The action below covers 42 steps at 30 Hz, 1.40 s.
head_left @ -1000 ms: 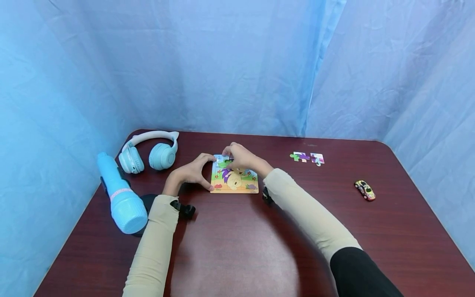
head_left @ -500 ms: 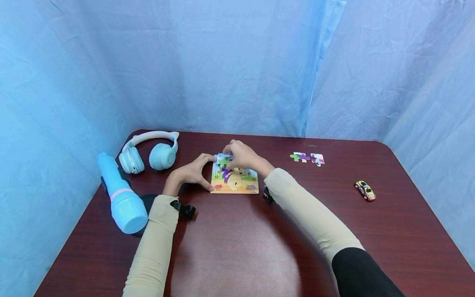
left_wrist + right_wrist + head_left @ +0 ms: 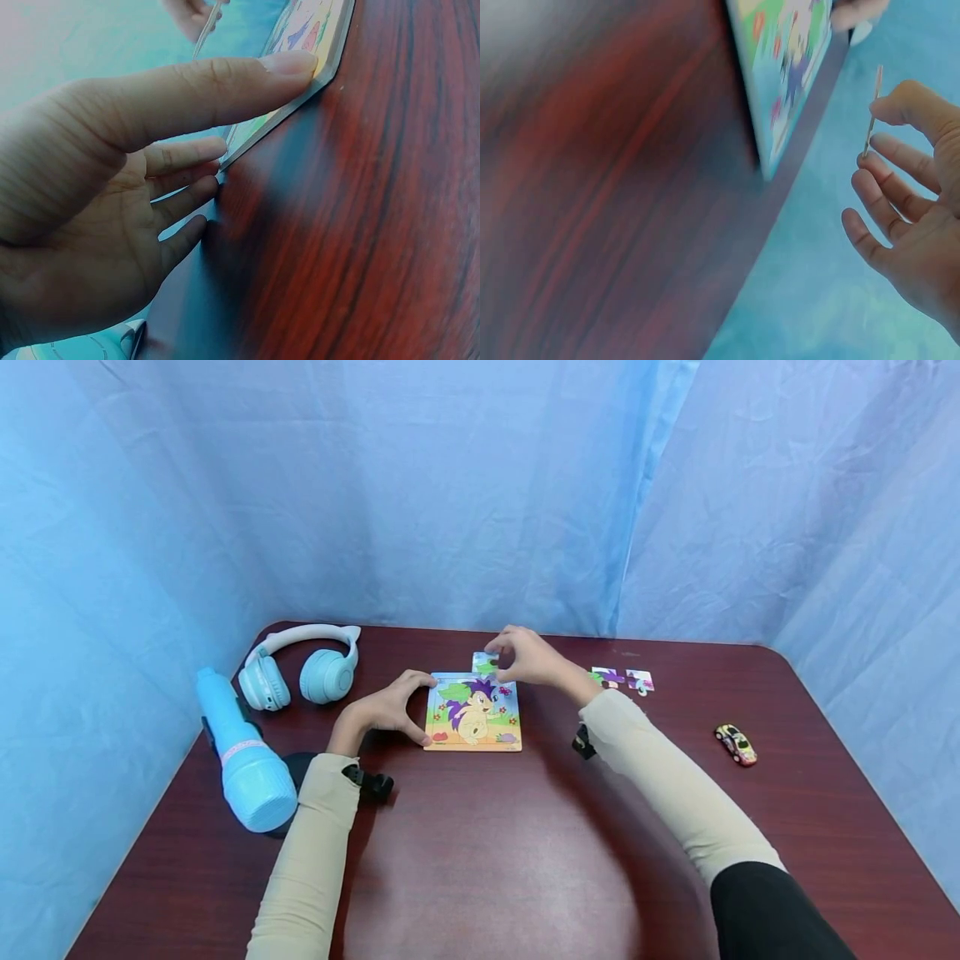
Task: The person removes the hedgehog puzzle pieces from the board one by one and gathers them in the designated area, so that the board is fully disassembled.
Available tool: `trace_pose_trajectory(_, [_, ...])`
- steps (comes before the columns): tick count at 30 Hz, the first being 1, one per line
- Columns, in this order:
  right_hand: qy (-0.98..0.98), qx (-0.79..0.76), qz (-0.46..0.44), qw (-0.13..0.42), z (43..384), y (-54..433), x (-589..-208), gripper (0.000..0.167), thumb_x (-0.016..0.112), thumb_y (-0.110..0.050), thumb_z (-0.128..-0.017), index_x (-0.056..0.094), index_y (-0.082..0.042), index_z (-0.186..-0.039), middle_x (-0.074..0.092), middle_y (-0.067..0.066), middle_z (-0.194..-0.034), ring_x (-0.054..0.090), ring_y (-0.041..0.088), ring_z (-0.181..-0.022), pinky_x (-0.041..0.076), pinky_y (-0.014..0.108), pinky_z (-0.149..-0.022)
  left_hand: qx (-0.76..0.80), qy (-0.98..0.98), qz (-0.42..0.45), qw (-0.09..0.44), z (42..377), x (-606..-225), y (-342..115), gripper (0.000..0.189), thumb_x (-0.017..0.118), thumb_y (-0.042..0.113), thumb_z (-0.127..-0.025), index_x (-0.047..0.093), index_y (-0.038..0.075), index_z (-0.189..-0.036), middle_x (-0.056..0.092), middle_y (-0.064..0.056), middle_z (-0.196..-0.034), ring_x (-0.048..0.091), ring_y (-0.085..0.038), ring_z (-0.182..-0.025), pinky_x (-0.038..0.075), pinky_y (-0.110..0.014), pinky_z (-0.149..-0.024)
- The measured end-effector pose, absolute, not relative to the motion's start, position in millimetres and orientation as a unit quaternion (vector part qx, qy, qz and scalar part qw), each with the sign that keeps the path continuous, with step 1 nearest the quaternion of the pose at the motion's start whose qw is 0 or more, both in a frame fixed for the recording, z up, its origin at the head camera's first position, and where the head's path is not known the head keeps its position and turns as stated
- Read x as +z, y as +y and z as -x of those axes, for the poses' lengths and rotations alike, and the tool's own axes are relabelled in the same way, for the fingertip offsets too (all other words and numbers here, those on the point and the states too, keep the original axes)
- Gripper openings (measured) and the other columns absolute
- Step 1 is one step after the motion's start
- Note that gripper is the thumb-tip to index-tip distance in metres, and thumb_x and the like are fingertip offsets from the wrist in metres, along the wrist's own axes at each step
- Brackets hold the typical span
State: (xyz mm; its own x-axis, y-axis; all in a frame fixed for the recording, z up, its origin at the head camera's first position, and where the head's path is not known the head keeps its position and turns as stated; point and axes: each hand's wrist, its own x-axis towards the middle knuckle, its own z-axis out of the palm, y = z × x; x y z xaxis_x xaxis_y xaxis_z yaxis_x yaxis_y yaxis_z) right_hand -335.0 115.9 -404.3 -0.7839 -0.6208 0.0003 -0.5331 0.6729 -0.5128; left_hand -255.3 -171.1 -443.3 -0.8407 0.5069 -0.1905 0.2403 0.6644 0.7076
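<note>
Right hand [image 3: 528, 658] pinches puzzle piece [image 3: 485, 662] above puzzle board [image 3: 472, 713].

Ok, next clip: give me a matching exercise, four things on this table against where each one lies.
Things:
1. headphones
2. toy car
3. puzzle board
4. flashlight

Places:
A. alone at the right side of the table
B. at the left edge, nearest the person
C. at the far left corner
D. in the middle, its left edge steadied by the left hand

Pairs: 1-C, 2-A, 3-D, 4-B
</note>
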Motion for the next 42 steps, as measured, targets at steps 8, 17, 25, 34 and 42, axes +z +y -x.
trace_pose_trajectory(8, [0.922, -0.242, 0.294, 0.075, 343, 171, -401, 0.042, 0.077, -0.013, -0.085, 0.072, -0.003, -0.125, 0.066, 0.013, -0.118, 0.060, 0.030, -0.109, 0.053, 0.047, -0.093, 0.356, 0.891, -0.210, 0.189, 254, -443, -172, 0.099, 0.091, 0.021, -0.075, 0.034, 0.003, -0.153, 0.024, -0.020, -0.159, 0.026, -0.038, -0.145, 0.032, -0.059, -0.119])
trace_pose_trajectory(17, [0.928, -0.226, 0.287, 0.079, 345, 218, -407, 0.039, 0.073, -0.009, -0.086, 0.071, 0.002, -0.124, 0.066, 0.020, -0.123, 0.061, 0.037, -0.114, 0.053, 0.052, -0.093, 0.360, 0.890, -0.206, 0.189, 254, -444, -174, 0.100, 0.091, 0.021, -0.074, 0.033, 0.002, -0.154, 0.024, -0.020, -0.160, 0.025, -0.038, -0.146, 0.032, -0.059, -0.119])
trace_pose_trajectory(25, [0.930, -0.229, 0.276, 0.081, 347, 237, -422, 0.036, 0.073, -0.005, -0.086, 0.072, 0.002, -0.121, 0.067, 0.020, -0.122, 0.063, 0.037, -0.112, 0.055, 0.051, -0.091, 0.362, 0.888, -0.209, 0.191, 253, -444, -174, 0.100, 0.090, 0.021, -0.075, 0.033, 0.002, -0.154, 0.023, -0.020, -0.161, 0.024, -0.038, -0.146, 0.031, -0.059, -0.119])
trace_pose_trajectory(34, [0.929, -0.238, 0.274, 0.074, 349, 249, -433, 0.034, 0.074, -0.005, -0.086, 0.073, 0.002, -0.119, 0.068, 0.020, -0.118, 0.064, 0.036, -0.108, 0.055, 0.051, -0.090, 0.364, 0.888, -0.207, 0.191, 254, -444, -173, 0.100, 0.091, 0.021, -0.074, 0.034, 0.003, -0.154, 0.024, -0.020, -0.160, 0.025, -0.038, -0.145, 0.033, -0.058, -0.118])
trace_pose_trajectory(42, [0.930, -0.237, 0.272, 0.070, 351, 255, -438, 0.034, 0.076, -0.005, -0.085, 0.074, 0.001, -0.118, 0.068, 0.019, -0.117, 0.064, 0.034, -0.105, 0.054, 0.050, -0.088, 0.365, 0.887, -0.210, 0.191, 254, -443, -173, 0.100, 0.091, 0.021, -0.073, 0.034, 0.003, -0.154, 0.023, -0.020, -0.160, 0.025, -0.038, -0.145, 0.033, -0.058, -0.118])
